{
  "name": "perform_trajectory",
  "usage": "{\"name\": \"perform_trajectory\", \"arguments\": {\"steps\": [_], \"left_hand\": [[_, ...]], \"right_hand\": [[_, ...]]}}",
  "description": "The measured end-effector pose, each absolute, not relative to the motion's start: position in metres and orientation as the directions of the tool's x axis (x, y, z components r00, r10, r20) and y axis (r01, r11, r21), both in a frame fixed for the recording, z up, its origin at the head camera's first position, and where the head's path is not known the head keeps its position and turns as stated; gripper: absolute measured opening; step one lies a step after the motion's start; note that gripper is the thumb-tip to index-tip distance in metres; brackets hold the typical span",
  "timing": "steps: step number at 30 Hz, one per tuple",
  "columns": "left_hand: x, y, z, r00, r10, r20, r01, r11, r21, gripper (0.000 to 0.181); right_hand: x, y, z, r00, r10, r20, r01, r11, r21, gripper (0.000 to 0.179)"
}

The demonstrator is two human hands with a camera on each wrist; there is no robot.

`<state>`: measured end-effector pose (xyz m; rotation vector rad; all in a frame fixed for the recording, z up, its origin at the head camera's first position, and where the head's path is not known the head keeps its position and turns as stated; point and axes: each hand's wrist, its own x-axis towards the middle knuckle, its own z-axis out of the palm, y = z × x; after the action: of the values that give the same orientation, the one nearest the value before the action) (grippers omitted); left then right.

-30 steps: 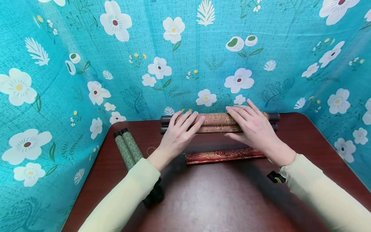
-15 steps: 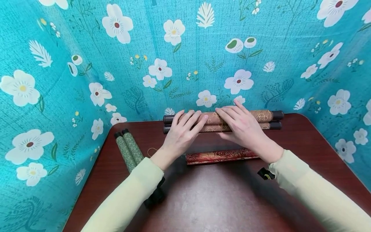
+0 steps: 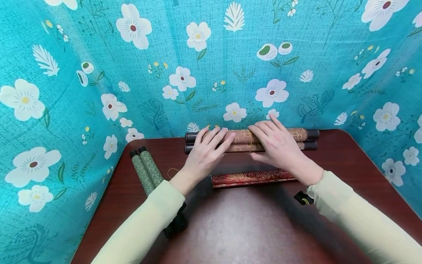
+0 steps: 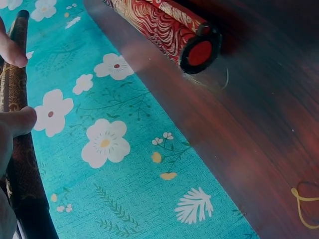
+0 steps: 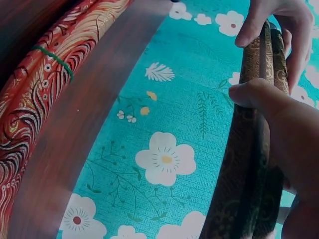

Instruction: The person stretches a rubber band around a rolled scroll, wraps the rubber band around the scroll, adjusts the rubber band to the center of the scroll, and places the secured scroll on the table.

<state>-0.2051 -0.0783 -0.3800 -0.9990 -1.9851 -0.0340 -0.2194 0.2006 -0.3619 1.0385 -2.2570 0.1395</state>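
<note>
In the head view, the left hand (image 3: pixel 206 156) and right hand (image 3: pixel 280 145) grasp the brown scroll (image 3: pixel 242 136) between its dark ends; an even hold should keep its paired rolls level. The curtain (image 3: pixel 211 55) hangs just behind the grip; room to move lies nearer the person, past the red scroll (image 3: pixel 250 178). In the left wrist view, curtain shows between grip and table (image 4: pixel 249 149) edge. In the right wrist view, thumbs press the near side; firm pressure likely stops the rolls parting.
</note>
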Motion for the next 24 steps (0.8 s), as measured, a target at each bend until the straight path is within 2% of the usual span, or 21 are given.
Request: {"name": "perform_trajectory", "arguments": {"steps": [8, 13, 19, 24], "left_hand": [[-0.204, -0.073, -0.378, -0.293, 0.646, 0.705, 0.668, 0.666, -0.332, 0.057], [-0.203, -0.074, -0.378, -0.306, 0.654, 0.692, 0.671, 0.663, -0.331, 0.062], [-0.203, -0.075, -0.378, -0.327, 0.654, 0.683, 0.683, 0.663, -0.308, 0.07], [-0.201, -0.075, -0.379, -0.344, 0.658, 0.67, 0.703, 0.653, -0.281, 0.07]], "right_hand": [[-0.22, 0.193, -0.361, -0.452, -0.657, 0.603, -0.738, 0.655, 0.161, 0.089], [-0.218, 0.194, -0.363, -0.466, -0.653, 0.597, -0.726, 0.668, 0.163, 0.091], [-0.215, 0.203, -0.364, -0.471, -0.646, 0.6, -0.718, 0.676, 0.166, 0.102], [-0.212, 0.213, -0.364, -0.479, -0.64, 0.601, -0.714, 0.682, 0.158, 0.106]]}}
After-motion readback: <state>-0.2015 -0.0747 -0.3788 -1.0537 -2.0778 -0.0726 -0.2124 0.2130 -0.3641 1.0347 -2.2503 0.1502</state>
